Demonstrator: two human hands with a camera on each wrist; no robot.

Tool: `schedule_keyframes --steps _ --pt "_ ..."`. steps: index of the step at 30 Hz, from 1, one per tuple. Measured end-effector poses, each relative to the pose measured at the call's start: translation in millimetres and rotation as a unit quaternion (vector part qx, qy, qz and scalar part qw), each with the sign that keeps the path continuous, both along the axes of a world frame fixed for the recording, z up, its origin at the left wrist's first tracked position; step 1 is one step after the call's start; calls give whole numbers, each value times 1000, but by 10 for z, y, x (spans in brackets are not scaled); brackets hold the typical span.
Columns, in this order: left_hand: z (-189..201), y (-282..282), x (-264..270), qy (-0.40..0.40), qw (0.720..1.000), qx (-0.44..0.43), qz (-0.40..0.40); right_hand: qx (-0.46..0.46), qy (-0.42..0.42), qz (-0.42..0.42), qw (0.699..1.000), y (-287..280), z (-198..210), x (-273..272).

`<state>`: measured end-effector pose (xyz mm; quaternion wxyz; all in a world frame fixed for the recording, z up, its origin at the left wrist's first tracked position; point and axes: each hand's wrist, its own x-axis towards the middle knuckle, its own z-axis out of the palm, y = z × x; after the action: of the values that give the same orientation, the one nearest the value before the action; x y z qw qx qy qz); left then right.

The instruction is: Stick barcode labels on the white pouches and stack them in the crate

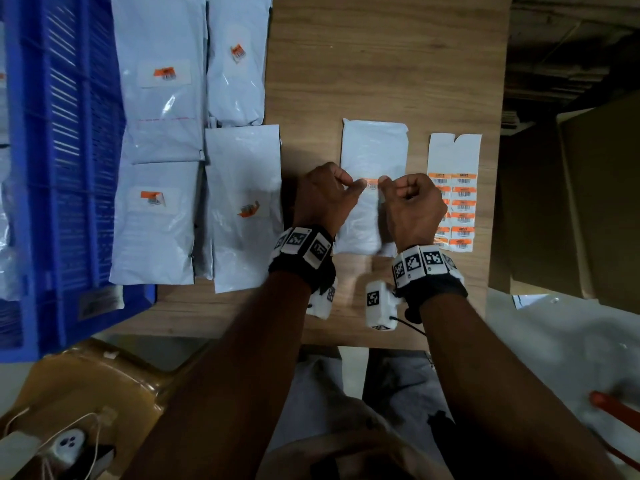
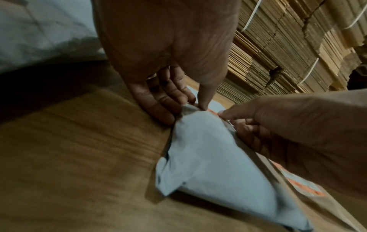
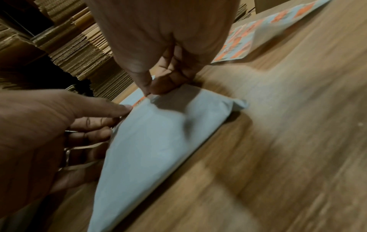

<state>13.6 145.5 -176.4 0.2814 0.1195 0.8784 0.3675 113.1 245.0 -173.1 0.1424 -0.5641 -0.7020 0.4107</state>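
A white pouch [image 1: 374, 150] lies flat on the wooden table [image 1: 363, 64], in front of me. Across its middle stretches one orange barcode label [image 1: 372, 183]. My left hand [image 1: 356, 186] pinches the label's left end and my right hand [image 1: 383, 181] pinches its right end, with the other fingers curled. From the left wrist view, my left hand [image 2: 195, 105] is down on the pouch [image 2: 214, 157] at the label [image 2: 212, 111]. The right wrist view has my right hand [image 3: 149, 93] gripping the label [image 3: 140, 101] at the pouch [image 3: 158, 141] edge. Far left stands the blue crate [image 1: 52, 168].
A sheet of orange barcode labels [image 1: 453, 202] lies just right of the pouch. Several labelled white pouches [image 1: 159, 98] fill the table between the crate and my left hand. Cardboard boxes [image 1: 588, 202] stand to the right. Stacked flat cardboard [image 2: 288, 55] sits behind the table.
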Motion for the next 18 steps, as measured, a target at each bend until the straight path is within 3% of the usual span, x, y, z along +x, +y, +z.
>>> schedule_keyframes --steps 18 --pt "22 -63 -11 -7 1000 8 -2 4 1 23 1000 4 22 73"
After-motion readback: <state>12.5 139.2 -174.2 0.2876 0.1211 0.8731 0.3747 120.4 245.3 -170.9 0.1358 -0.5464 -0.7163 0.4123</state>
